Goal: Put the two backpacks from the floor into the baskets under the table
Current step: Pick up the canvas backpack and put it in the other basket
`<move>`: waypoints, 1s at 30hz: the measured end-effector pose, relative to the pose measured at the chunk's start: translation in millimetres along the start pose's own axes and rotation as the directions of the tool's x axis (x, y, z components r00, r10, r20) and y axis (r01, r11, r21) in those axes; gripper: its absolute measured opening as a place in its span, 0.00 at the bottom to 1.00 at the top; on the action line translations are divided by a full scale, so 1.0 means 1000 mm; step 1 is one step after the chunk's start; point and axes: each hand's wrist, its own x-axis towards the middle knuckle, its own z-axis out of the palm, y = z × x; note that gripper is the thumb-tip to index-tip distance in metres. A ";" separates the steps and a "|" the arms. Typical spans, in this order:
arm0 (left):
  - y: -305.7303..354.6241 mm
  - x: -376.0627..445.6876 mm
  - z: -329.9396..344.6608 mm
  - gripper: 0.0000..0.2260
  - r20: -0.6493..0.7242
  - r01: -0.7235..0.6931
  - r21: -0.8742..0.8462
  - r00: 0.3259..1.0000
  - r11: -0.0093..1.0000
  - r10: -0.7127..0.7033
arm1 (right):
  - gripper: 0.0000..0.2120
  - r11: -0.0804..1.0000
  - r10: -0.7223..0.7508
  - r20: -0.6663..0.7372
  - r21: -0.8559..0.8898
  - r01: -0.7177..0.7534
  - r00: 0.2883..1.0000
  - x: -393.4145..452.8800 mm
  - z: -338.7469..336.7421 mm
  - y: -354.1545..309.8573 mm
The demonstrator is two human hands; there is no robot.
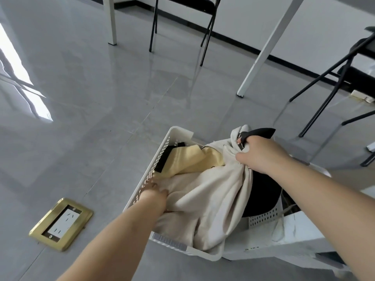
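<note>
A cream and pale-yellow fabric backpack (205,191) lies slumped inside a white perforated plastic basket (160,153) on the floor. My right hand (261,155) grips the bag's bunched top and its black strap at the basket's far right. My left hand (152,194) presses into the fabric against the basket's left wall, fingers buried in the cloth. A black backpack (261,191) sits right of the cream one, in a second white basket (263,218), mostly hidden by my right arm.
A brass floor socket (60,224) is set into the grey tiles at lower left. White table legs (265,47) and black folding chairs (180,23) stand beyond the baskets. A white table edge (294,238) runs at lower right.
</note>
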 end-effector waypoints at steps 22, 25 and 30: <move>0.016 -0.069 0.019 0.50 -0.596 -0.550 -0.249 0.736 0.797 0.321 | 0.19 -0.256 0.028 0.160 0.955 -0.148 0.987 -0.072 0.071 0.014; 0.040 -0.090 -0.003 0.48 -0.704 -0.684 -0.524 0.683 0.507 0.193 | 0.26 0.330 -0.083 0.097 0.942 -0.064 0.992 -0.092 0.110 0.008; 0.068 -0.097 -0.035 0.23 -0.726 -0.704 -0.684 0.682 0.191 -0.088 | 0.23 0.404 0.015 0.147 0.904 -0.141 0.989 -0.093 0.123 -0.002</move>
